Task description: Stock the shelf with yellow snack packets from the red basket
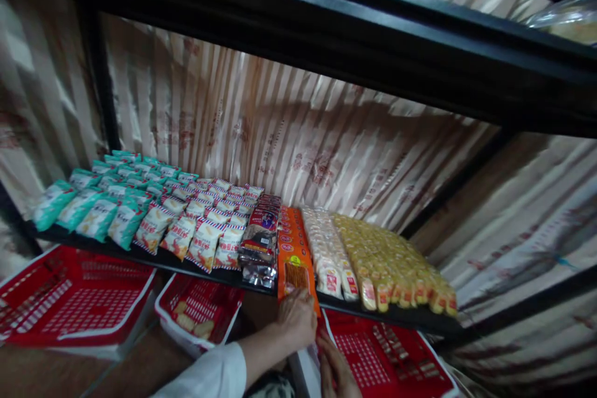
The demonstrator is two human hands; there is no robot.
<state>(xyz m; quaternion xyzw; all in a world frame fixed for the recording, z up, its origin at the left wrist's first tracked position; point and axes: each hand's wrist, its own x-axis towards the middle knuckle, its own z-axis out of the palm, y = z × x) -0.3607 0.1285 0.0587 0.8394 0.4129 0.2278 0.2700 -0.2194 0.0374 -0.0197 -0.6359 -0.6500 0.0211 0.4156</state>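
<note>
My left hand (298, 318), below a pale sleeve, is closed at the front edge of an orange snack packet (295, 264). This packet lies on top of a row of matching orange packets along the dark shelf. Lower and to the right is my right hand (334, 368), its fingers together beside something reddish that I cannot make out. Left of the orange row are dark shiny packets (259, 237). To its right stand white-wrapped snacks (329, 255) and yellow-wrapped snacks (396, 261).
Striped snack bags (205, 241) and teal bags (97, 216) fill the shelf's left part. Beneath are red baskets (88, 298), (373, 360), and a smaller basket (224, 308) with some pale pieces inside. A dark upper shelf beam (298, 18) crosses overhead, with striped sheeting (298, 137) behind.
</note>
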